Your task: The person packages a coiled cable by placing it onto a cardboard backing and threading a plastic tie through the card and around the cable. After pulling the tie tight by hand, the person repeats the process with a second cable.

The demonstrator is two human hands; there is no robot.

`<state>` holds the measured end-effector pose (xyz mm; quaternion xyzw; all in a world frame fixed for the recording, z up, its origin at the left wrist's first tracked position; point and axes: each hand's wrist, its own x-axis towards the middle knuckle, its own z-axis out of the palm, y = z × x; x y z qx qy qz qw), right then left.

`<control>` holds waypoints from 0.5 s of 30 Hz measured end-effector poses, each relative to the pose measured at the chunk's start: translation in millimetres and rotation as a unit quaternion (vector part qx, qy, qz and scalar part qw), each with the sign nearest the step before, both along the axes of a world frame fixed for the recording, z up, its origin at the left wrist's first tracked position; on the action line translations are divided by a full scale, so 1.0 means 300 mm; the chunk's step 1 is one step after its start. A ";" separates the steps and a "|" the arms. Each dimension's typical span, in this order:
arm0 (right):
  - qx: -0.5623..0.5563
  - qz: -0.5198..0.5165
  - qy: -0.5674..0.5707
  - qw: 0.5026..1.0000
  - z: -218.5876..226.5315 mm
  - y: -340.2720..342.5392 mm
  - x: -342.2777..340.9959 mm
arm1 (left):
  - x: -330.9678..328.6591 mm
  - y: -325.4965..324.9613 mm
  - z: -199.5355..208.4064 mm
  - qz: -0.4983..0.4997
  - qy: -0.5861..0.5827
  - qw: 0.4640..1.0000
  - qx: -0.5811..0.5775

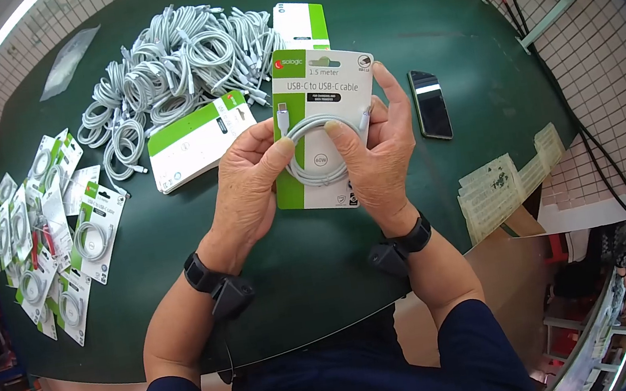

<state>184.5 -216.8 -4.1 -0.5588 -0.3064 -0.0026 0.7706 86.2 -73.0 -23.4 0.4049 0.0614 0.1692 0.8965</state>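
A white and green cable card (328, 105) is held up over the table between my two hands, with a coiled light-grey USB cable (319, 180) on its front. My left hand (250, 176) grips the card's left side, its thumb on the coil. On the other side, my right hand (383, 150) holds the card with its thumb pressing the coil and its index finger stretched up along the edge. One cable plug lies against the green strip; the other shows near my right fingers. Behind my left hand lies a stack of flat cards (194, 150) without cables.
A large heap of coiled grey cables (178, 62) lies at the back left. Carded cables (53, 224) pile up at the left. Another card stack (298, 23) sits behind. A phone (431, 104) and taped paper (493, 194) lie at the right on the green table (303, 293).
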 end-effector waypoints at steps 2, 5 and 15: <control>0.004 -0.003 -0.005 1.000 -0.005 0.002 -0.005 | 0.000 -0.006 -0.002 -0.003 0.010 1.000 -0.022; 0.008 -0.001 -0.003 1.000 -0.014 0.007 -0.017 | -0.001 -0.008 -0.009 0.020 0.006 1.000 -0.021; -0.129 -0.079 -0.164 0.975 -0.032 -0.010 0.013 | -0.001 -0.087 0.021 0.183 -0.017 0.960 0.210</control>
